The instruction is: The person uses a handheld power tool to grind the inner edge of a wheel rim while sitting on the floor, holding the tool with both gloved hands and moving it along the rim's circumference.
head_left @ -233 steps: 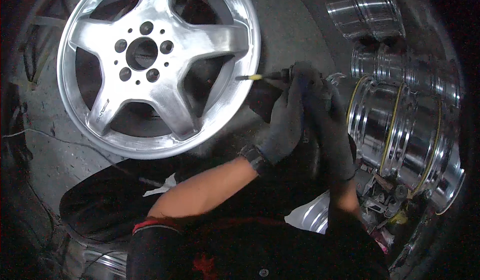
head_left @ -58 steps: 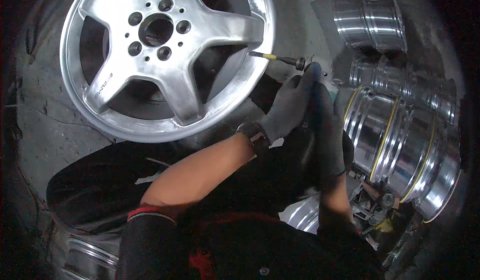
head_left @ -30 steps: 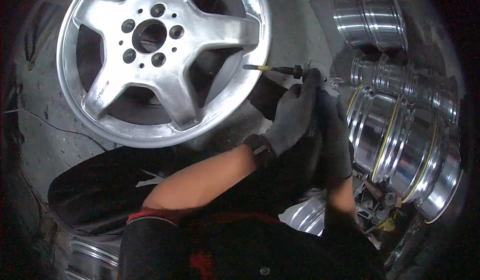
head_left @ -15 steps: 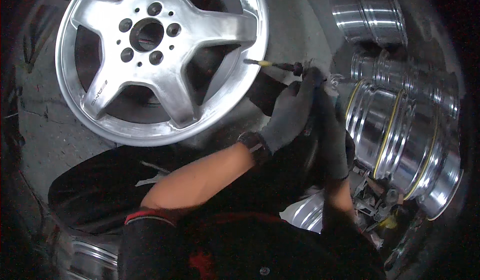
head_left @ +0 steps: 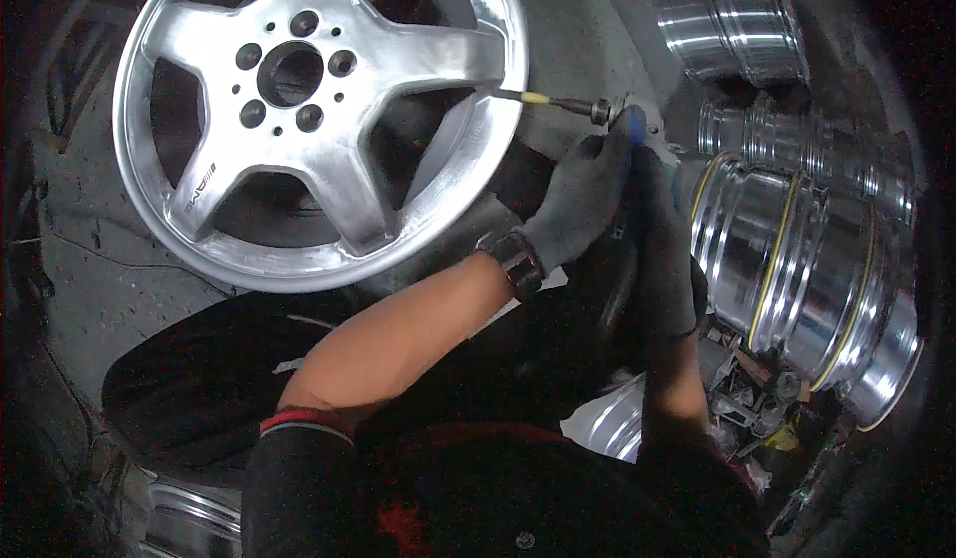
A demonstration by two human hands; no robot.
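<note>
A large silver five-spoke wheel rim (head_left: 349, 200) stands in front of me at the upper left, its face toward me. Both my hands wear dark grey gloves and are closed around a die grinder (head_left: 573, 106) with a thin shaft and a yellow band. My left hand (head_left: 578, 200) grips it near the black collar. Behind it, my right hand (head_left: 662, 274) wraps the darker body, which is mostly hidden by the gloves and shadow. The shaft's tip points left and overlaps the rim's right edge by a spoke end; I cannot tell whether it touches.
Shiny rim barrels (head_left: 787, 259), some with yellow lines, lie along the right side. Another barrel (head_left: 732, 20) stands at the far right. Small loose parts (head_left: 757, 399) are heaped below them. More polished metal (head_left: 617, 419) shows beside my right forearm, and a cable (head_left: 129, 262) runs over the floor at left.
The die grinder and both hands have moved slightly up, and its shaft has shifted toward the spoke end at the rim's right edge. Both hands keep their grip.
</note>
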